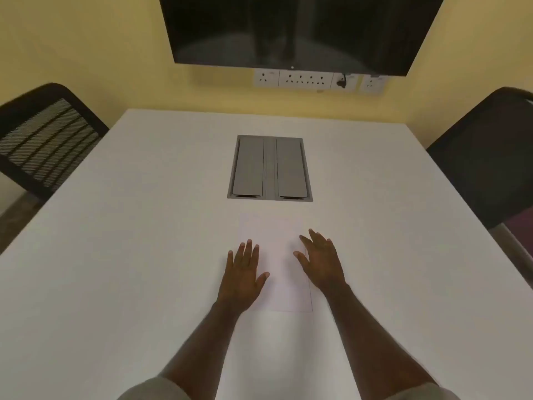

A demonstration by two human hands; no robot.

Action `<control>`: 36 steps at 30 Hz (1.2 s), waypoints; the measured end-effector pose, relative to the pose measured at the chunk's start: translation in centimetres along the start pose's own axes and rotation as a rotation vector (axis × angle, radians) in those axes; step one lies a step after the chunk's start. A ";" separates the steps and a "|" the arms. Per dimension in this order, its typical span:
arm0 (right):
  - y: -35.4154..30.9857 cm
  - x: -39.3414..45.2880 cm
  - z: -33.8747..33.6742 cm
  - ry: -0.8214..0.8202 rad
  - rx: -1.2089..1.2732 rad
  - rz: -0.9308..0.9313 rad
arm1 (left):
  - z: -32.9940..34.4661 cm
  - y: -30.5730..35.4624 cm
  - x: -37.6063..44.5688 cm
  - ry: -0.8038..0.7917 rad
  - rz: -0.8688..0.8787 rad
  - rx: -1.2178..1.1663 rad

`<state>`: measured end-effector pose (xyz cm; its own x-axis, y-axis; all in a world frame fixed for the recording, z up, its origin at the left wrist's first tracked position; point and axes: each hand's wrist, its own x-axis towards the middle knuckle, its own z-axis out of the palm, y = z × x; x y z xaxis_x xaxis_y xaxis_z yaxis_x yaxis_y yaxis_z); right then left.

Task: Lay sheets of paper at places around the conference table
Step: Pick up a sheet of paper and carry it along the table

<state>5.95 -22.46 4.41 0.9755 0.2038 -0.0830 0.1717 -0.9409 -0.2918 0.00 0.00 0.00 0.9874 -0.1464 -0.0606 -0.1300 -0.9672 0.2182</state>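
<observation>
A white sheet of paper (278, 255) lies flat on the white conference table (129, 255), just in front of me and below the cable box. My left hand (243, 272) rests palm down on the sheet's left edge with its fingers spread. My right hand (321, 259) lies flat over the sheet's right edge, fingers apart too. Neither hand grips anything. The paper is barely distinct from the tabletop; whether it is one sheet or a stack I cannot tell.
A grey twin-lid cable box (269, 168) is set into the table's middle. A black mesh chair (43, 140) stands at the left side, a dark chair (490, 157) at the right. A dark screen (297, 30) and wall sockets (305, 79) hang on the yellow far wall.
</observation>
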 end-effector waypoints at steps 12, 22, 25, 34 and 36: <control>2.8 10.2 4.2 -0.046 -0.109 0.019 | 6.0 -2.2 0.3 0.085 -0.043 0.075; 4.3 11.2 4.8 -0.047 0.070 -0.015 | 6.4 -2.2 0.4 0.092 -0.064 0.083; 3.5 10.8 4.8 0.066 0.274 -0.085 | 6.4 -2.3 0.4 0.090 -0.060 0.089; 3.7 11.4 5.5 -0.053 -0.082 0.019 | 6.8 -2.4 0.5 0.117 -0.073 0.096; 4.2 11.3 5.7 -0.051 -0.069 0.008 | 6.8 -2.4 0.5 0.125 -0.069 0.097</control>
<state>16.90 -22.54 -3.20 0.9688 0.2085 -0.1339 0.1751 -0.9584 -0.2252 0.22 0.80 -7.21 0.9970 -0.0576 0.0508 -0.0635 -0.9904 0.1225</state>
